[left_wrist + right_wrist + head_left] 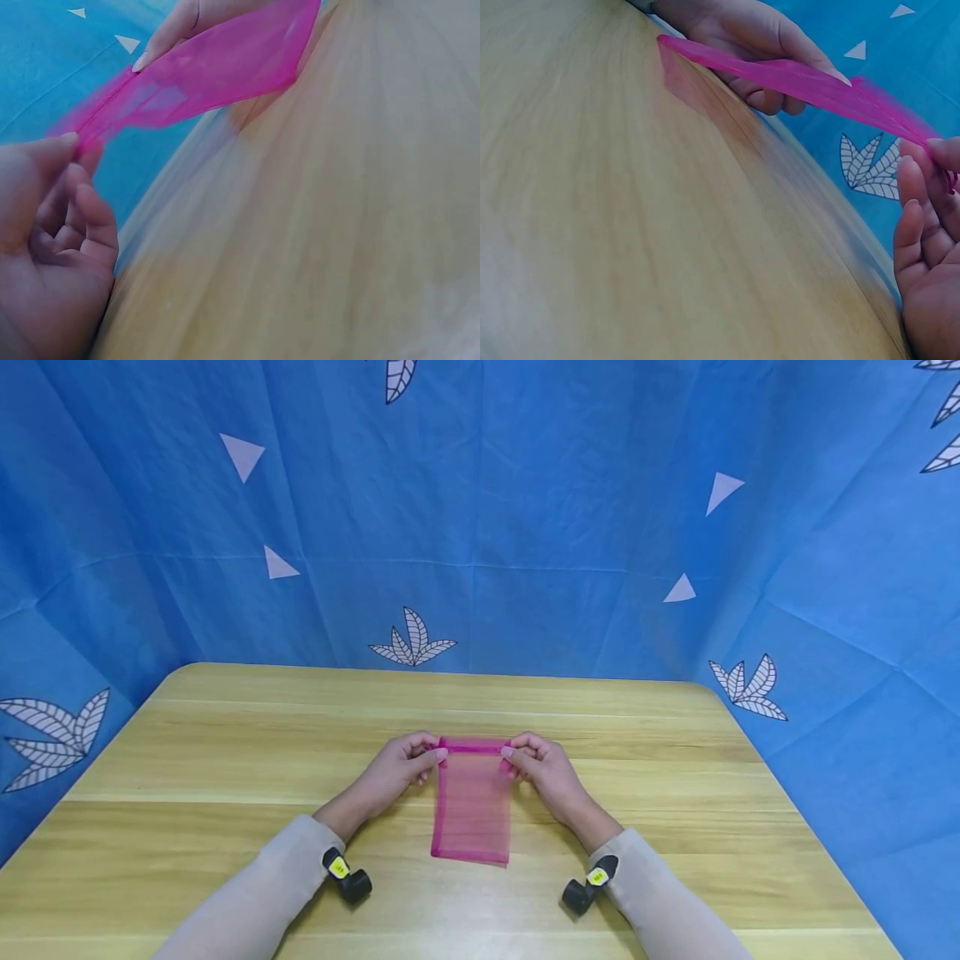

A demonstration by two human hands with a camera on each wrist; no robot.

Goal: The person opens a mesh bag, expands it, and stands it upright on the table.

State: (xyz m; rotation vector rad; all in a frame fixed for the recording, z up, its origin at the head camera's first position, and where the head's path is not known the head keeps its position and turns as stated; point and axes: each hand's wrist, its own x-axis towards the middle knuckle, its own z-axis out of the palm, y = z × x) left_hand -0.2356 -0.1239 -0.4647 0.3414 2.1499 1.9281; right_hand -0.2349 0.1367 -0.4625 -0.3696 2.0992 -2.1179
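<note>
A sheer magenta organza pouch [474, 810] is stretched flat between both hands, its gathered top band toward the back of the table. With thumb and fingers, the left hand [401, 767] pinches the pouch's upper left edge. The right hand [546, 772] pinches the upper right edge in the same way. In the left wrist view the pouch [217, 71] slopes from the left hand's fingertips toward the table. From the right wrist, the pouch [780, 82] appears nearly edge-on, its lower corner close to the tabletop. Whether anything lies inside cannot be made out beyond the see-through fabric.
A light wood-grain table [247, 760] spreads beneath the hands, with rounded far corners. Behind and beside it hangs a blue curtain [555, 535] printed with white leaves and triangles. Small black wrist cameras [355, 887] are strapped over the beige sleeves [262, 893].
</note>
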